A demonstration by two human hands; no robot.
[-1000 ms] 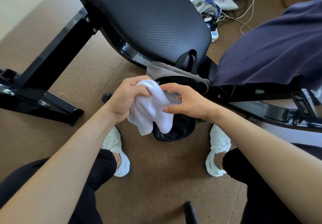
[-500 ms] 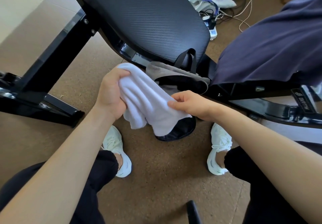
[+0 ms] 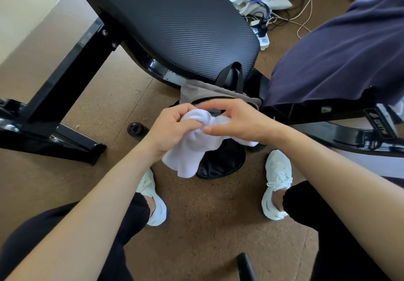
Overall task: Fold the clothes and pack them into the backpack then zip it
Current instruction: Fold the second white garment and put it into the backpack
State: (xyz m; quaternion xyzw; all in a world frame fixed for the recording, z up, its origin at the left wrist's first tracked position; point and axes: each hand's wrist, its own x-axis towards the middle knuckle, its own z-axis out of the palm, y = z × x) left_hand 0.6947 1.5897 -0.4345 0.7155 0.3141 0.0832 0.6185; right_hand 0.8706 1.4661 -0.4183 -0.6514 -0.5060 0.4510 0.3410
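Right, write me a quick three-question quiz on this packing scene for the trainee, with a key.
1. Fill in: the navy garment drapes over the bench on the person's ___ side.
2. True or false: the backpack is zipped shut.
3. Pick one. The white cloth is: A packed inside the backpack; B held by the left hand and right hand; C draped on the bench.

Key: 1 right; 2 false, it stands open on the floor between the feet; 3 B.
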